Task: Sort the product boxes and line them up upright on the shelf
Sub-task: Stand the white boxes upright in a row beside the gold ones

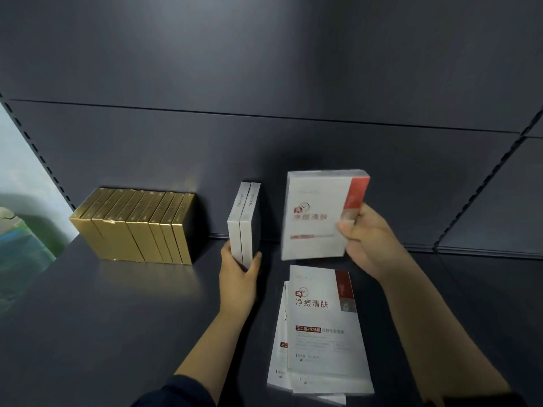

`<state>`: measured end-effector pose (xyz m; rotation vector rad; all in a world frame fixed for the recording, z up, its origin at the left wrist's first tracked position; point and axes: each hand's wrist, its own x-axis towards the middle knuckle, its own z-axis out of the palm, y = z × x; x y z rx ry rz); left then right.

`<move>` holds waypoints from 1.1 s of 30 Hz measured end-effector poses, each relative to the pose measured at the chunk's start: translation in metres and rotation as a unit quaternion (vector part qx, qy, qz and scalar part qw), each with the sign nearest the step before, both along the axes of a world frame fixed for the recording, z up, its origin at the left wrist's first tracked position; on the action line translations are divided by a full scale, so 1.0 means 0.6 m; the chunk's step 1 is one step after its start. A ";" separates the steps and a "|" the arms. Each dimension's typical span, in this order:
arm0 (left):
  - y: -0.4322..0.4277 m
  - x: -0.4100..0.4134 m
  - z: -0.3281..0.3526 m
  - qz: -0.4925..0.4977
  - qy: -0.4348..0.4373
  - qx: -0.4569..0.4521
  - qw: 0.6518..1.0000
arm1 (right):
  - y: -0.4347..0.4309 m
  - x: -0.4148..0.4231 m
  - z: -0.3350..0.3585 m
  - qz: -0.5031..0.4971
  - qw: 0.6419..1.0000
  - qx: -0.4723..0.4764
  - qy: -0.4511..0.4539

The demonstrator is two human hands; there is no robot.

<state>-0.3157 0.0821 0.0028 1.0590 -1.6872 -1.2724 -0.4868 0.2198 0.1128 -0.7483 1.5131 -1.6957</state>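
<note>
Hands apart, each clamped on its own item. Left hand (239, 274) grips the near bottom end of two upright white boxes (245, 224), thumb on the left face, fingers wrapped on the right. Right hand (367, 239) pinches a white-and-red box (316, 215) by its right edge, off the deck, face toward us, slightly blurred.

Big to small:
- dark back panel (264, 69), slotted uprights either side
- dark shelf deck (88, 318)
- row of gold boxes (135, 227), upright, packed face to face, back left against the panel
- loose pile of flat white-and-red boxes (320, 333) lying face up, skewed, front right, just below the held one
- upright white pair, mid-shelf, well apart from the gold row

Handling, my read: thin cartons, light, stiff enough on the flat faces but corners will crush. Glossy print, so an edge pinch can slip; better to take thumb and fingers across both broad faces. Narrow base means a lone box tips easily, so seat the held box against the white pair while the left hand braces them.
</note>
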 end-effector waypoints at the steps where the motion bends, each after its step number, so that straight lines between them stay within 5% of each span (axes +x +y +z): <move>1: 0.000 0.000 0.000 -0.003 0.003 0.002 1.000 | -0.025 -0.006 -0.001 0.023 0.999 -0.023 -0.036; 4: 0.000 0.002 -0.001 -0.018 0.009 0.005 1.000 | -0.097 -0.010 -0.015 0.048 0.998 0.036 -0.025; 8: 0.000 0.003 -0.009 -0.054 0.001 -0.024 0.998 | -0.174 0.001 -0.056 -0.075 0.959 0.236 0.140; 15: -0.004 -0.003 -0.011 -0.051 0.002 -0.036 0.998 | -0.190 0.050 -0.094 -0.153 0.912 0.215 0.314; 20: -0.004 -0.007 -0.014 -0.059 -0.015 -0.067 0.996 | -0.194 0.048 -0.096 0.069 0.906 0.266 0.323; 25: -0.006 -0.007 -0.015 -0.078 -0.033 -0.108 0.990 | -0.163 0.047 -0.085 0.183 0.885 0.292 0.314; 30: -0.011 -0.012 -0.020 -0.121 -0.091 -0.121 0.981 | -0.144 0.042 -0.097 0.105 0.942 0.215 0.236; 33: -0.023 -0.007 -0.019 -0.146 -0.083 -0.098 0.981 | -0.141 0.043 -0.092 0.092 0.944 0.191 0.252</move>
